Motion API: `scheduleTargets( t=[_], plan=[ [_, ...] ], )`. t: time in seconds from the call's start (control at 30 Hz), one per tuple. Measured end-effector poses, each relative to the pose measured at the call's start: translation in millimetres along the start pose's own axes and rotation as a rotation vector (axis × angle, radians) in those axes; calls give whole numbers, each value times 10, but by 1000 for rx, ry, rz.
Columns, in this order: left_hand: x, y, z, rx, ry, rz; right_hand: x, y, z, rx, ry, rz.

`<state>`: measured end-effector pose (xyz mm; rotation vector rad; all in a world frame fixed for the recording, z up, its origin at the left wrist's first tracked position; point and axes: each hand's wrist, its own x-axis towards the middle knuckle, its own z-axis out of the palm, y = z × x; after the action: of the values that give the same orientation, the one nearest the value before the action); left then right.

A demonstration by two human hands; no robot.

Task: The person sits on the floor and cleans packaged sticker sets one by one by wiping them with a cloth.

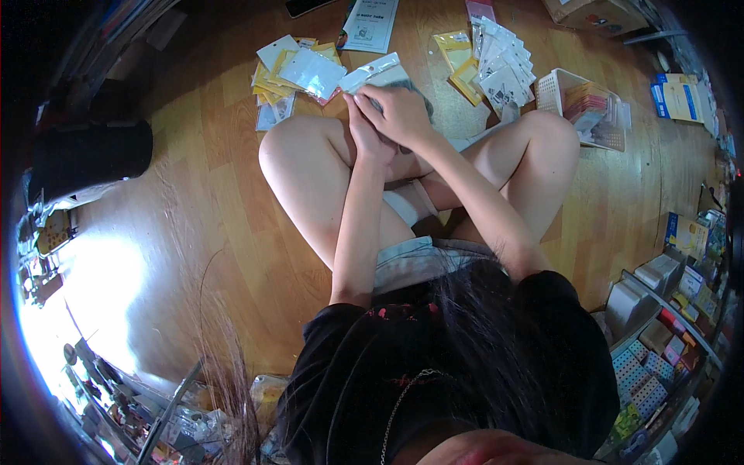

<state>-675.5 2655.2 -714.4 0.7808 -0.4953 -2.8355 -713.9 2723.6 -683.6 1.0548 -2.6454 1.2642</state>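
My left hand and my right hand meet above my crossed legs. Between them is a clear plastic packet with a pale upper part and something dark grey inside. The right hand lies over the packet's near part, its fingertips meeting those of the left hand at the packet's left edge. Much of the packet's lower part is hidden by the hands. Just beyond them to the left lies a loose pile of white and yellow flat packets. To the right, white packets are fanned out beside yellow packets.
A white plastic basket holding a stack of packets stands by my right knee. A printed leaflet and a dark phone-like object lie at the far edge. A cardboard box sits far right. Crowded shelves line the right side.
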Motion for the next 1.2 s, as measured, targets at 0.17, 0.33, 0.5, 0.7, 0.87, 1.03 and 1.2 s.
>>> scheduleTargets(
  t=[0.17,0.33,0.5,0.7,0.87,1.03,1.2],
  plan=[
    [-96,88,134,155,-63,229,282,421,77,158,87,161],
    [88,848,254,725,26,880,-30,699,-213,1058,-56,838],
    [728,1175,172,2155,341,867,-318,628,-634,1122,127,713],
    [1040,265,214,2256,57,529,-521,542,-940,1191,259,767],
    [1171,-777,656,1794,-584,578,-609,449,-993,968,757,474],
    [1299,-1587,882,2092,-822,560,-633,382,-1088,1109,766,478],
    [1282,-1895,823,2328,-635,870,-645,386,-1168,1086,722,500]
  ],
)
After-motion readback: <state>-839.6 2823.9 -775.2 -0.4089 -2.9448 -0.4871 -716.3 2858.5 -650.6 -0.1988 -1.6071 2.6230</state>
